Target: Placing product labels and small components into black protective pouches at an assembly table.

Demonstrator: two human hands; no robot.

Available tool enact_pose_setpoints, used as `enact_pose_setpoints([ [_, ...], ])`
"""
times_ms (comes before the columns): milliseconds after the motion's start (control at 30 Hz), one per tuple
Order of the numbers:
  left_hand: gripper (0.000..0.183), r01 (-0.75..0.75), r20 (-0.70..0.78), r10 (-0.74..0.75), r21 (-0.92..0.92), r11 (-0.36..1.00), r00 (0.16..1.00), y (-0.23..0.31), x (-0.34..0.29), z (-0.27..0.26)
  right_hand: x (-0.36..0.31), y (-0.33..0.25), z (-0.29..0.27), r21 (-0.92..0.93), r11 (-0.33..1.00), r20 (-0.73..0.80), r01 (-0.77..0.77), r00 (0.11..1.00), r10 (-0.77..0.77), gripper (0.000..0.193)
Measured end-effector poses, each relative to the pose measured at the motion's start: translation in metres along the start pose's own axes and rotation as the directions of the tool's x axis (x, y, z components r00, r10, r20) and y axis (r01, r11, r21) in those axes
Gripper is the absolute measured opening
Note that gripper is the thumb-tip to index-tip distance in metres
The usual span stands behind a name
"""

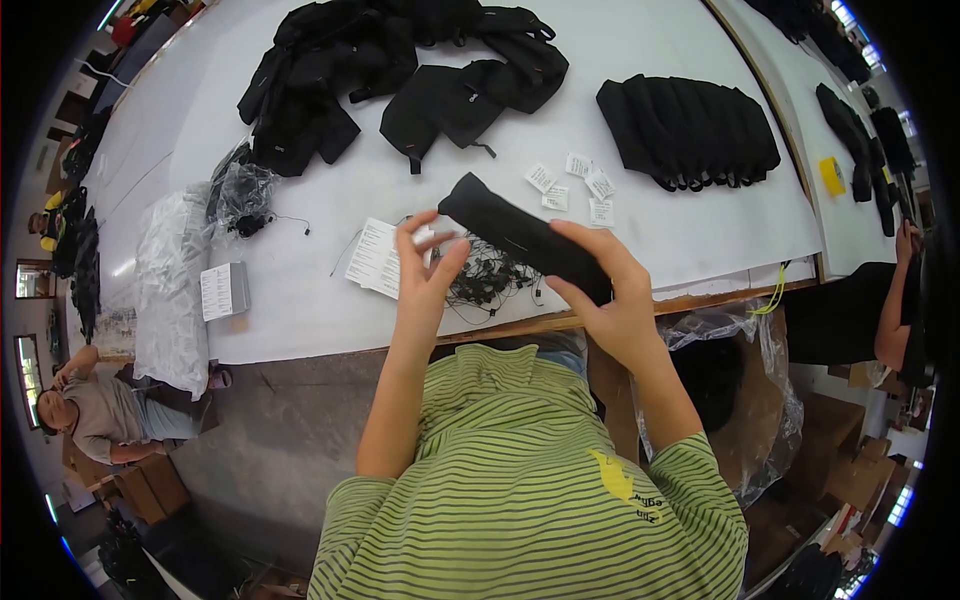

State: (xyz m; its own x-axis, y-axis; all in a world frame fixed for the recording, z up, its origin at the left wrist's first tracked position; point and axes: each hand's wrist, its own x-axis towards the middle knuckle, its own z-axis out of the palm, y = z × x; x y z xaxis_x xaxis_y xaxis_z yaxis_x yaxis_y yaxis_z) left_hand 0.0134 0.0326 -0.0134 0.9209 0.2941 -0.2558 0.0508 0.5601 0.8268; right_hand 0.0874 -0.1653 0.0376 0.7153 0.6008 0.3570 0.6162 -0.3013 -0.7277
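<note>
A narrow black fabric pouch (512,228) is tilted above the white table (330,320), its far end toward the left. My right hand (615,285) grips its right end between thumb and fingers. Close to the pouch's left end, my left hand (428,262) is open, thumb and fingers apart, with nothing visible between them. Under the pouch lies a tangle of thin black cords (485,280) with small tips, partly hidden. White printed cards (372,258) lie beside my left hand. Several small white packets (556,198) are scattered beyond the pouch.
Loose black fabric bags (470,95) are heaped at the far side, with a neat row of black pouches (690,130) at the right. Clear plastic bags (172,290) and a card stack (224,290) sit left. A plastic-lined box (740,390) stands below the table edge. People are at both sides.
</note>
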Motion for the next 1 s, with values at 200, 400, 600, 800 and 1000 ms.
enact_pose_setpoints([
  [200, 0.04, -0.395, 0.267, 0.302, 0.446, 0.803, 0.915, 0.016, 0.009, -0.01, -0.011, 0.015, -0.004, 0.573, 0.778, 0.007, -0.258, 0.951, 0.31, 0.038],
  [400, 0.014, -0.431, 0.175, 0.395, 0.415, 0.801, 0.902, 0.005, 0.015, -0.01, -0.009, 0.028, -0.002, 0.295, 0.949, -0.152, -0.112, 0.975, 0.162, 0.022],
  [600, 0.015, -0.427, 0.175, 0.389, 0.384, 0.819, 0.904, 0.0, 0.017, -0.009, -0.011, 0.049, -0.002, 0.461, 0.872, -0.051, -0.167, 0.976, 0.213, 0.022],
  [800, 0.016, -0.375, 0.327, 0.251, 0.403, 0.835, 0.911, 0.001, 0.028, 0.001, -0.003, 0.064, -0.021, 0.362, 0.83, 0.49, -0.424, 0.844, 0.218, 0.055],
  [1000, 0.026, -0.331, 0.256, 0.214, 0.65, 0.684, 0.943, -0.002, 0.12, 0.023, -0.003, 0.11, -0.033, 0.526, 0.649, 0.23, -0.55, 0.826, 0.514, 0.047],
])
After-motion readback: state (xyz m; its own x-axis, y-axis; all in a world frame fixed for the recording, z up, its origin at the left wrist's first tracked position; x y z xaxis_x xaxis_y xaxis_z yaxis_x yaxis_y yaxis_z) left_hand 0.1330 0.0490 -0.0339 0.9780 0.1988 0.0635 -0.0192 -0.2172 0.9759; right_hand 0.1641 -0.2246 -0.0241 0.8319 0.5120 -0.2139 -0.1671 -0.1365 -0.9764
